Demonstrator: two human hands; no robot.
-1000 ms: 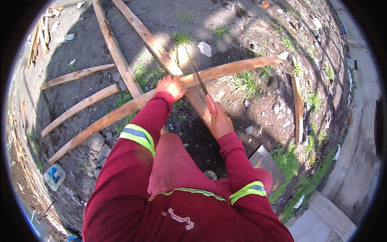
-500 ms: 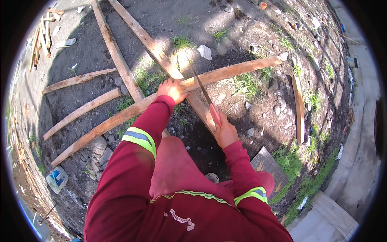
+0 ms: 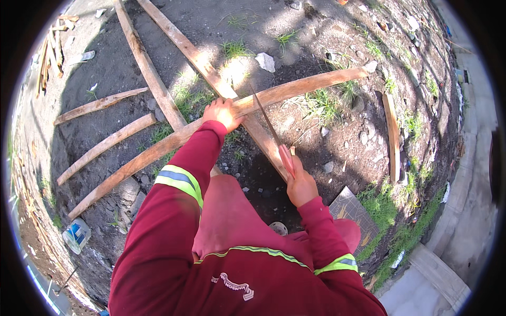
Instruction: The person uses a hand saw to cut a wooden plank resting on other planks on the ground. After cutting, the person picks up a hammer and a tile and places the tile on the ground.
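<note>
My left hand grips a long wooden plank and presses it down where it crosses over another plank. In my right hand is the reddish handle of a handsaw. Its thin blade lies across the upper plank, just right of my left hand and beside the crossing. The blade slants from the far left down toward my right hand. Whether its teeth have cut into the wood is too small to tell.
A further long plank and two shorter pieces, one split and one straight, lie left. A short board lies right. A dark tile is by my knee, a plastic container at lower left, a white stone ahead.
My right hand has drawn the handsaw back toward me and slightly right, so more of the blade has passed over the plank. My left hand stays on the plank.
</note>
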